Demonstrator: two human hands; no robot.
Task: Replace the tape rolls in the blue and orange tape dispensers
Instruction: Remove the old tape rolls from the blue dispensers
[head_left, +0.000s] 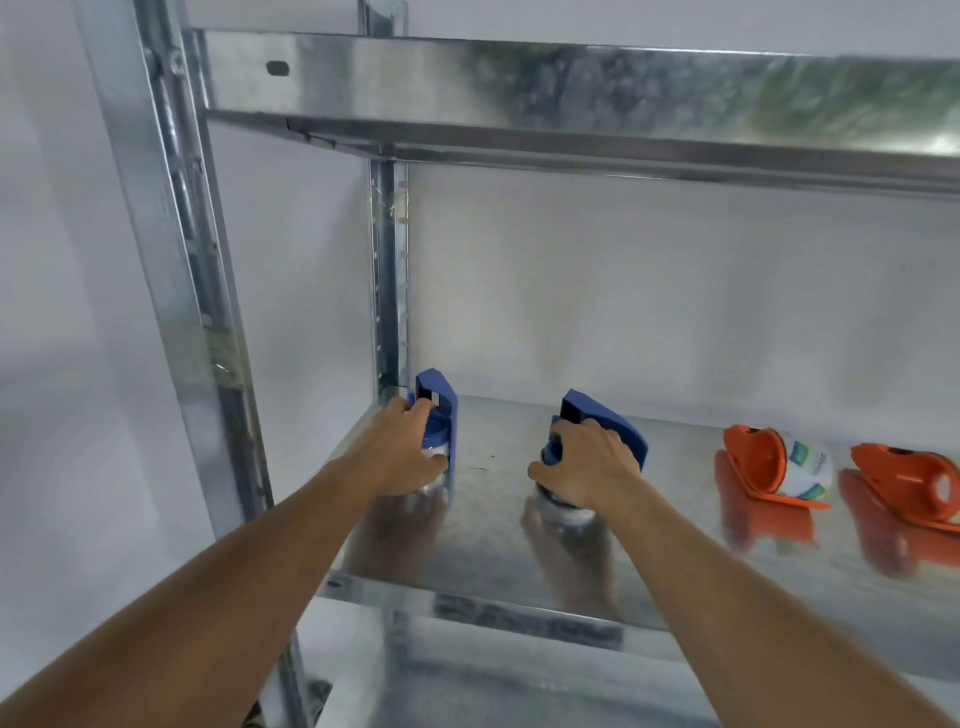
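Blue tape dispensers — two of them — stand on the metal shelf (493, 525) at centre frame, each under one hand. The left blue dispenser (441, 415) sits at the shelf's back left corner, right beside the rear upright post (388, 270); the left hand (402, 449) wraps its fingers round the near side, gripping it, with a pale tape roll (435, 453) showing just past the fingers. The right blue dispenser (608, 423) stands a little apart, toward the middle; the right hand (584, 462) is curled over its top and front, holding it, and a clear-looking roll (563, 512) shows below the palm.

Two orange dispensers lie on their sides at right of frame: the nearer orange dispenser (758, 460) carries a white labelled roll (808, 465), the farther orange dispenser (914, 480) is cut by the frame edge. Bare shelf lies between the blue pair and in front of them, up to the front lip — the upper shelf (571, 88) overhangs above.
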